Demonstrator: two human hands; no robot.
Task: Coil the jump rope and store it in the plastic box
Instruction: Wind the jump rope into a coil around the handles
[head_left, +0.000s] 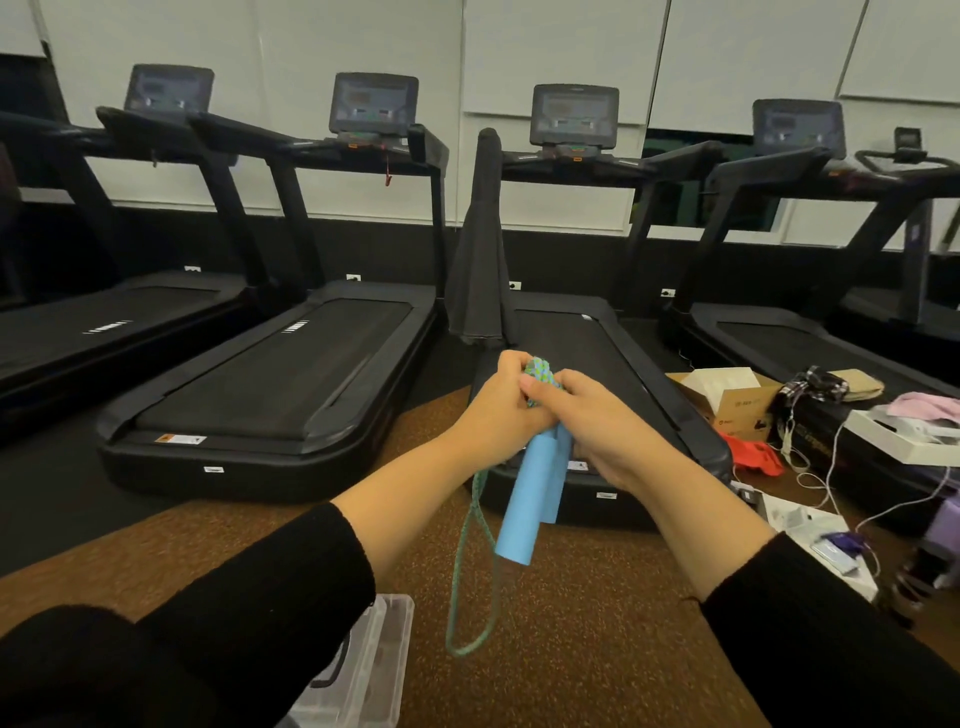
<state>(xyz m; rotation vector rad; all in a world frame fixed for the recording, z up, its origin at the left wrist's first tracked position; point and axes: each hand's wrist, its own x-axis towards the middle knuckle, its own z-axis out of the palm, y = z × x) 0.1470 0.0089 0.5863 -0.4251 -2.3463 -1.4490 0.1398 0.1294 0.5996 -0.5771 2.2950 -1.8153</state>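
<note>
Treadmills (270, 374) are lined up across the back, black, hard-framed w/ matte belts; a dark cloth (480, 249) is draped over a rail of one. Brown speckled floor (597, 623), rubbery-looking, is spreading under the arms. Clutter is lying at far right: a cardboard box (727, 395), white cables, small packages.

Lower down, the plastic box (374, 670) is sitting on the floor, clear, rigid, rectangular, partly hidden behind the left sleeve; whether its lid is on can't be told.

The coiling step is being worked, judged nearly done. The jump rope (540, 371) is being held up at chest height, well apart from the box. Both handles (519, 514), light blue, smooth, tube-shaped, are hanging side by side below the hands. A bunch of green-blue braided cord is being gripped at the top, approx. between the two hands. One long loop (467, 582) of cord is dangling loose, thin and limp.

The left hand (501, 405) is closed round the cord bundle. The right hand (597, 415) is closed too, pinching cord and handle tops.

Next move, as judged: the loose loop needs to be gathered or wrapped into the bundle, then the whole lot lowered left and down into the box. Limp cord may spring open if the grip is eased.
</note>
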